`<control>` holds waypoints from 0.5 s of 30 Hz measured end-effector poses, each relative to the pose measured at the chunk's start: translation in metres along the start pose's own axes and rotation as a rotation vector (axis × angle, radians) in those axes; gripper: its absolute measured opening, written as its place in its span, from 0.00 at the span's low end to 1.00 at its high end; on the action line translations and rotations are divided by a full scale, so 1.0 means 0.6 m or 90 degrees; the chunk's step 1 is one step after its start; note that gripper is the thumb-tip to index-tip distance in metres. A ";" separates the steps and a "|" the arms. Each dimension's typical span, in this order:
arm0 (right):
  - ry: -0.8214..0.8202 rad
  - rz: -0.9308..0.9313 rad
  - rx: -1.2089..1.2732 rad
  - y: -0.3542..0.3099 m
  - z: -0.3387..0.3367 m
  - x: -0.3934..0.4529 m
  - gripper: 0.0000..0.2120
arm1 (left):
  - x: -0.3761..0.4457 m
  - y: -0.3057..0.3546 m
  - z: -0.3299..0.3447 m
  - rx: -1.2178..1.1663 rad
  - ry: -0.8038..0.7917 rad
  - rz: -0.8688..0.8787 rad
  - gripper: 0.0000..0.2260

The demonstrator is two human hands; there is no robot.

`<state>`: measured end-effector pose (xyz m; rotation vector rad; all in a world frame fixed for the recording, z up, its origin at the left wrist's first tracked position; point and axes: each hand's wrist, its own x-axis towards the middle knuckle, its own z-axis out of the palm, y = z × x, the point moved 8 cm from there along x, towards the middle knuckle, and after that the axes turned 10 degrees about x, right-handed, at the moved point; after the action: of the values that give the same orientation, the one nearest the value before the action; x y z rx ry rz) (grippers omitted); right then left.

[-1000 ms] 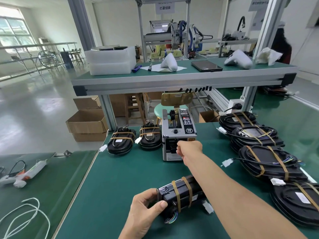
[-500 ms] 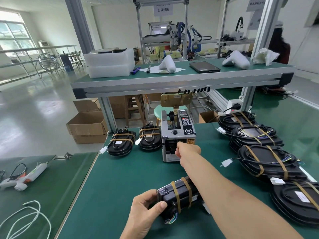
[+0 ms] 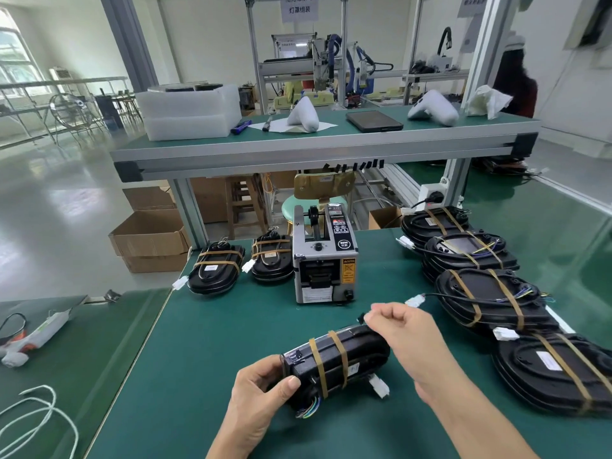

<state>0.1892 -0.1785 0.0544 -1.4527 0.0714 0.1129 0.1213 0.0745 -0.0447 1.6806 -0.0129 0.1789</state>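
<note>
A black lamp housing (image 3: 344, 356) bound by two tan bands lies tilted on the green bench mat (image 3: 215, 342), coloured wires and a white connector hanging from it. My left hand (image 3: 261, 395) grips its near end. My right hand (image 3: 397, 326) hovers over the housing's far end and pinches a small black piece of tape (image 3: 361, 318) between thumb and fingers. The grey tape dispenser (image 3: 324, 260) stands behind, a little beyond my right hand.
Two banded housings (image 3: 217, 270) sit left of the dispenser. Several more (image 3: 490, 296) overlap in a row along the right. A raised shelf (image 3: 324, 144) crosses the back. A glue gun (image 3: 36, 336) and white cable lie on the left bench.
My right hand has pulled back from the dispenser's front toward me, now pinching a small black tape piece above the housing. The left hand kept its grip.
</note>
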 end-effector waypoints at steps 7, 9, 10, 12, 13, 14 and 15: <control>0.021 0.010 -0.003 0.032 0.005 -0.005 0.05 | -0.003 0.005 0.001 0.005 0.004 -0.002 0.25; 0.031 -0.001 -0.023 0.031 0.008 -0.009 0.05 | -0.003 0.005 -0.001 0.007 0.007 -0.003 0.25; 0.037 -0.009 -0.039 0.030 0.009 -0.010 0.05 | -0.003 0.005 -0.001 0.009 0.008 -0.003 0.25; 0.042 -0.020 -0.064 0.028 0.012 -0.013 0.05 | -0.004 0.005 -0.001 0.012 0.009 -0.002 0.25; 0.044 -0.024 -0.073 0.028 0.012 -0.014 0.06 | -0.003 0.005 -0.001 0.012 0.009 -0.002 0.26; 0.050 -0.027 -0.081 0.028 0.011 -0.014 0.06 | -0.003 0.006 -0.001 0.011 0.010 -0.002 0.26; 0.056 -0.029 -0.090 0.027 0.010 -0.014 0.06 | -0.003 0.007 0.000 0.010 0.011 -0.002 0.26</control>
<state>0.1788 -0.1708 0.0400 -1.5987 0.1034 0.0177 0.1188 0.0740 -0.0406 1.6947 0.0039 0.1919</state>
